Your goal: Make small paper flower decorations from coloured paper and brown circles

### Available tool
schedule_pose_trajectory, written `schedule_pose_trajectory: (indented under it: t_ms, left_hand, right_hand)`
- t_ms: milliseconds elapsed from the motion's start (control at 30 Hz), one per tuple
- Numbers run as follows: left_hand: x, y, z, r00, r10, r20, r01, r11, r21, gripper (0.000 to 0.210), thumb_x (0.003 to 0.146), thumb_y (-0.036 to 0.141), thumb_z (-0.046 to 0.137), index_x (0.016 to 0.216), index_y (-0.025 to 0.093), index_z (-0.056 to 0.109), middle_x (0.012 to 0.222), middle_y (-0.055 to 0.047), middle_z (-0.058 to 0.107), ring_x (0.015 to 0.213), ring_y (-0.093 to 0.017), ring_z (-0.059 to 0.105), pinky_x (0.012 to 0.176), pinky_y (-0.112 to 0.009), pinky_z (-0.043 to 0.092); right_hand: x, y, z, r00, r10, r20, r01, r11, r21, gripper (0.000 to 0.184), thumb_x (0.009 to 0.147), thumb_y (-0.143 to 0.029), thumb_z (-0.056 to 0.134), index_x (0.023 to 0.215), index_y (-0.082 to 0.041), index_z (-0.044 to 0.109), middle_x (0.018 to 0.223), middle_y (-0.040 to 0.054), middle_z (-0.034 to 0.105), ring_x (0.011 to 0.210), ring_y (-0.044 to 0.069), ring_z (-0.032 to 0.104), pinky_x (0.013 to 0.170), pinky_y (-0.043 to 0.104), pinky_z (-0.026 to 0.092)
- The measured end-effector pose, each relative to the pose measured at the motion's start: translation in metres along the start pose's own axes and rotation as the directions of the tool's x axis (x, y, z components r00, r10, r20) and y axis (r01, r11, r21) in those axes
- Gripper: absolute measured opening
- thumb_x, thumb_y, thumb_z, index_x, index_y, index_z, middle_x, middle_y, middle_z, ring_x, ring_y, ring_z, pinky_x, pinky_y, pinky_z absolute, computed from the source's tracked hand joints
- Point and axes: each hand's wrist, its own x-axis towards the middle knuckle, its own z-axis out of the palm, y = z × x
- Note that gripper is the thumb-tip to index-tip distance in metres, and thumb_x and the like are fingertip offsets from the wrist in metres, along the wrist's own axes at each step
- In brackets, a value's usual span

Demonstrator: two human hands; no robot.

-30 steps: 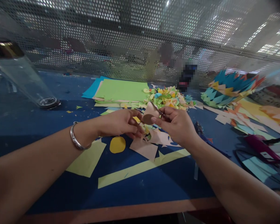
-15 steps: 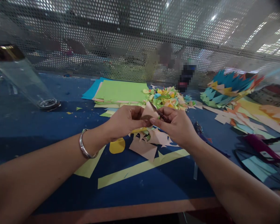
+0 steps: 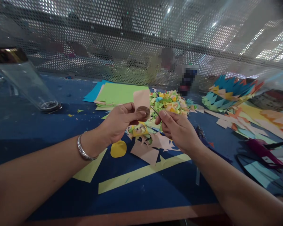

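Note:
My left hand, with a silver bangle at its wrist, pinches a pale pink piece of paper held upright. A brownish round disc lies against the paper's lower part under my thumb. Small scissors are gripped in my right hand, their tips pointing toward the paper's edge but apart from it; the handles are mostly hidden by my fingers. Below my hands lie cut pink paper scraps, a yellow rounded piece and a long pale yellow strip.
Behind my hands rest a green paper stack and a heap of small coloured cuttings. A clear bottle leans at left. On the right are a layered paper crown and a purple device with a cable. Perforated metal stands at the back.
My left hand has turned the paper more upright and drawn it left. My right hand has pulled the scissors away, so paper and scissors are now apart.

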Motion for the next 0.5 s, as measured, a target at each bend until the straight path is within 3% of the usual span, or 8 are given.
schedule_pose_trajectory:
  t_ms: [133, 500]
  left_hand:
    - [-0.0007, 0.0004, 0.0004, 0.999, 0.006, 0.038, -0.006, 1.000, -0.016, 0.018, 0.078, 0.031, 0.075, 0.087, 0.019, 0.067, 0.092, -0.004, 0.070, 0.089, -0.016, 0.066, 0.077, -0.027, 0.046]
    - [-0.0051, -0.0021, 0.0039, 0.993, -0.003, 0.120, 0.009, 0.999, -0.051, 0.021, 0.076, 0.033, 0.078, 0.085, 0.019, 0.067, 0.087, -0.004, 0.069, 0.086, -0.020, 0.071, 0.073, -0.029, 0.052]
  right_hand:
    - [0.0002, -0.0014, -0.0001, 1.000, 0.025, -0.008, -0.025, 0.999, 0.035, 0.046, 0.090, -0.063, 0.055, 0.075, -0.019, 0.057, 0.050, -0.0095, 0.024, 0.042, 0.006, 0.016, 0.040, 0.023, 0.013]
    - [-0.0032, -0.0013, -0.0003, 0.999, 0.004, 0.034, -0.001, 0.997, -0.073, 0.047, 0.091, -0.062, 0.053, 0.072, -0.019, 0.054, 0.049, -0.0089, 0.024, 0.042, 0.006, 0.019, 0.040, 0.023, 0.016]
